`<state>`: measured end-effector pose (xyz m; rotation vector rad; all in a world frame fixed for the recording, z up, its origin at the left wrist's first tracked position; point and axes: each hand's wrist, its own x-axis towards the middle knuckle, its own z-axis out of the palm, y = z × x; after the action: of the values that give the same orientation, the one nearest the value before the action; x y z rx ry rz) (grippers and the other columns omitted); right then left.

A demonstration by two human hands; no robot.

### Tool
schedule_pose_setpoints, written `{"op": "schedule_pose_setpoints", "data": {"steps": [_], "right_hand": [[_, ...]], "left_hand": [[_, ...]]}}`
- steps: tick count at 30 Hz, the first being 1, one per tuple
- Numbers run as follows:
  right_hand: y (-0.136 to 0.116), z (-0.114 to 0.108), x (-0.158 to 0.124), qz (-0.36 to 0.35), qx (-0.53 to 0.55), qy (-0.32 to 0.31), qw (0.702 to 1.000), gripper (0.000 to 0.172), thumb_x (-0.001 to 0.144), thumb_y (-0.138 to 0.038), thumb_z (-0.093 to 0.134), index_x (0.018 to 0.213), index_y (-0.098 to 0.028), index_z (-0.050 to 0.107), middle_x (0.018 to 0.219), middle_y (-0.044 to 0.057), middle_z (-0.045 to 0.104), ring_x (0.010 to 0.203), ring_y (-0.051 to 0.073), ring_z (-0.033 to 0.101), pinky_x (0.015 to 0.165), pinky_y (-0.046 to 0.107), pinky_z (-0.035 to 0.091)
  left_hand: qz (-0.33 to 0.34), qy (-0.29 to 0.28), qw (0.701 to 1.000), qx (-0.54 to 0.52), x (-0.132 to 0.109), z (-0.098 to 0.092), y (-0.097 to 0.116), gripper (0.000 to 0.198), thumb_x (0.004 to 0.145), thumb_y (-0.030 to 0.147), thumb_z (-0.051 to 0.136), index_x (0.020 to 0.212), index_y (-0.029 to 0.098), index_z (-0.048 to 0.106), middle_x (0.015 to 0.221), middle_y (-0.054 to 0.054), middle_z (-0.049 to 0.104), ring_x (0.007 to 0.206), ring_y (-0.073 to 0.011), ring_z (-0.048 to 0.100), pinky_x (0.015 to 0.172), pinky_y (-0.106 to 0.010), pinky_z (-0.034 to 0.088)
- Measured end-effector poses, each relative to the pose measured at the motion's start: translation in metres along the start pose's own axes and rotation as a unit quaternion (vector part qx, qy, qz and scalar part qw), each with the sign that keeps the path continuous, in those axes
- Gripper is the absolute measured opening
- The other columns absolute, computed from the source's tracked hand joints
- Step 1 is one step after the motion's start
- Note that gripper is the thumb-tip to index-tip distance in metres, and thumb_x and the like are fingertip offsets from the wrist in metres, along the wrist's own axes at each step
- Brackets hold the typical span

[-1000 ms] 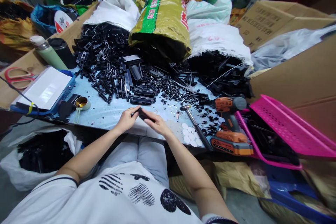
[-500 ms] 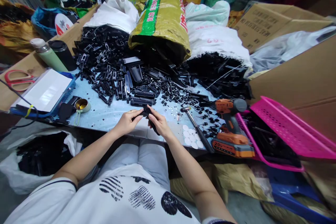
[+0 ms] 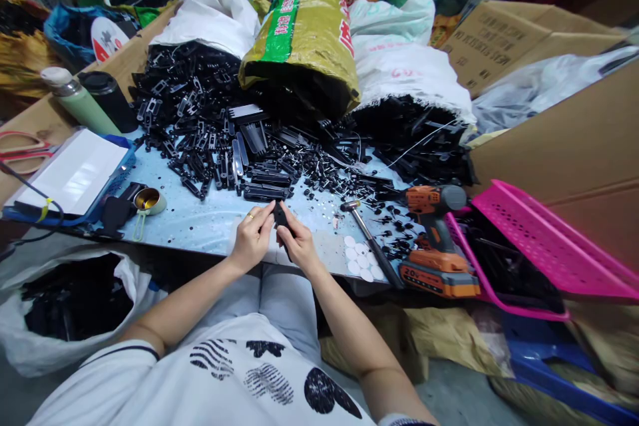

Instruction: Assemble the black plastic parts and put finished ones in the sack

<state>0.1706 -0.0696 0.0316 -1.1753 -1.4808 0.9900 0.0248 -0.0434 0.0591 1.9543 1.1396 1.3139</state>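
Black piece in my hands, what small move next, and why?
Perhaps steady the black piece with the right hand and press lightly with the left hand: the right thumb lies on it, and the left fingertips are at its upper end.

We look forward and down from the wearer's head, over the nearby shirt [image 3: 239, 363] and table [image 3: 204, 219] toward the sacks [image 3: 317, 30].

Place was a workshop: a workbench [image 3: 192, 221] ran across the middle of the frame, heaped with small black parts [image 3: 187, 113] in front of big sacks [image 3: 309, 26] at upper centre. Cordless drill [image 3: 433, 257] and hammer [image 3: 371, 239] sat right of centre, near a pink basket [image 3: 559, 239]. Cardboard box [image 3: 494, 46] stood upper right; more bags [image 3: 67, 43] crowded upper left.
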Motion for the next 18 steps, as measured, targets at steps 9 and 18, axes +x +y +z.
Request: {"op": "schedule_pose_setpoints", "data": {"steps": [9, 18], "right_hand": [[0.055, -0.091, 0.067, 0.018, -0.276, 0.029, 0.961, 0.043, 0.089, -0.043, 0.043, 0.127, -0.026, 0.054, 0.111, 0.009, 0.059, 0.101, 0.024, 0.053, 0.095, 0.046, 0.040], [0.076, -0.273, 0.214, 0.111, -0.569, 0.302, 0.757, 0.063, 0.083, -0.030, 0.054, 0.138, -0.013, 0.030, 0.133, 0.020, 0.035, 0.113, 0.031, 0.037, 0.089, 0.046, 0.037]], "left_hand": [[-0.198, -0.061, 0.977, 0.055, -0.043, 0.017, -0.052, 0.048, 0.090, 0.034, 0.043, 0.134, 0.017, 0.039, 0.117, -0.016, 0.055, 0.085, -0.0218, 0.064, 0.075, -0.039, 0.055], [0.062, -0.123, 0.961, 0.242, -0.043, -0.011, -0.071, 0.060, 0.083, 0.028, 0.054, 0.139, 0.029, 0.033, 0.132, -0.013, 0.049, 0.129, -0.0330, 0.038, 0.102, -0.055, 0.037]]}}
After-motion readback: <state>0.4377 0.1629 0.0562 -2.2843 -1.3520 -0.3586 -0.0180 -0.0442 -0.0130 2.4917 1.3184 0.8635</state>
